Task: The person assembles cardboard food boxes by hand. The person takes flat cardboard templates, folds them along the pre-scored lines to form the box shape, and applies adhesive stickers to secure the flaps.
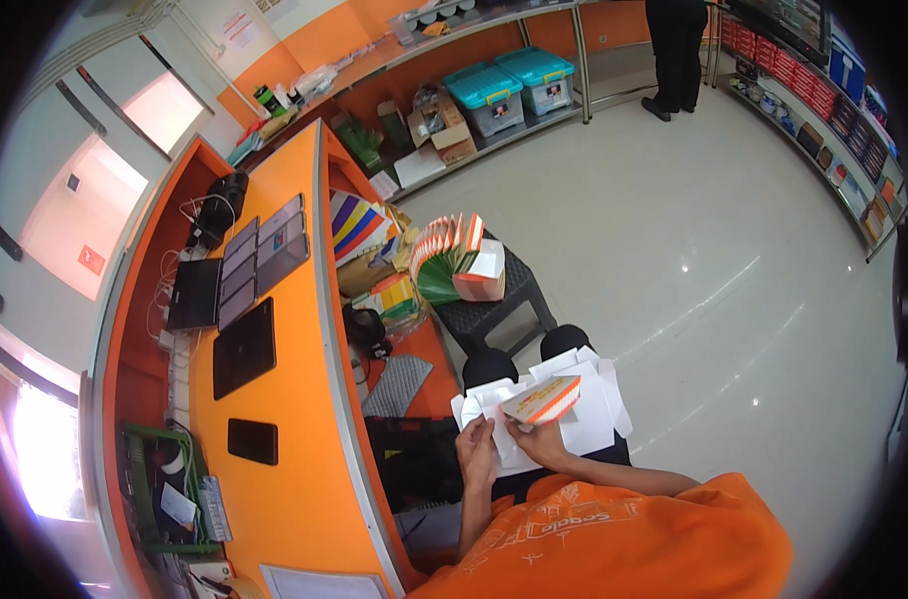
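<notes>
White flat carton blanks lie across my lap with their flaps spread. On top of them is a partly folded paper food box, its printed side orange, cream and white. My right hand is closed on the box's near edge. Beside it, my left hand pinches a white flap at the left. Whether that flap belongs to the same box I cannot tell. Beyond my knees, a fanned row of nested folded boxes, orange, white and green, rests on a dark grey plastic stool.
At my left runs an orange counter with several tablets and a phone. Its open shelf holds bags and papers. Lidded teal bins stand on a metal rack at the back. A person in dark trousers stands beyond the floor.
</notes>
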The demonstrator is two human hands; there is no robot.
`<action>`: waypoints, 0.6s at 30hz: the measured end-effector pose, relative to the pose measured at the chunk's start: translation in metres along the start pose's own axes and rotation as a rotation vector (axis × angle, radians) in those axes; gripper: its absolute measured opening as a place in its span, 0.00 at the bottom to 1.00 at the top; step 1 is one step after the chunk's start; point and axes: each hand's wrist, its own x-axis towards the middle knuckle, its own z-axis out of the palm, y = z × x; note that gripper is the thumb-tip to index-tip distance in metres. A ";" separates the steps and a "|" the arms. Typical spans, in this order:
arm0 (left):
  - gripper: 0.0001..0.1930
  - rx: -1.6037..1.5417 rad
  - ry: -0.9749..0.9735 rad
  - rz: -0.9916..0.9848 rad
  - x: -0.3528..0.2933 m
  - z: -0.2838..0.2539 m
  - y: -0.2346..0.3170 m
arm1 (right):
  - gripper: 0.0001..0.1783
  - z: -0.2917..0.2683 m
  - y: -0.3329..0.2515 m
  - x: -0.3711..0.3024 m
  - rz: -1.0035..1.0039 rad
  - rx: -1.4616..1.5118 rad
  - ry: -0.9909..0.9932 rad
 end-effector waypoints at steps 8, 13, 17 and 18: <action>0.12 -0.021 -0.068 -0.064 0.003 0.006 0.008 | 0.22 0.006 0.004 0.000 -0.119 -0.103 -0.037; 0.12 -0.032 -0.103 -0.072 0.007 0.007 0.002 | 0.16 0.005 -0.012 0.007 -0.048 -0.110 -0.006; 0.13 -0.051 -0.172 -0.023 0.004 0.014 0.013 | 0.15 -0.003 -0.020 0.014 0.063 -0.028 -0.032; 0.13 -0.065 -0.196 -0.039 0.006 0.015 0.009 | 0.15 -0.007 -0.020 0.017 0.129 0.060 -0.023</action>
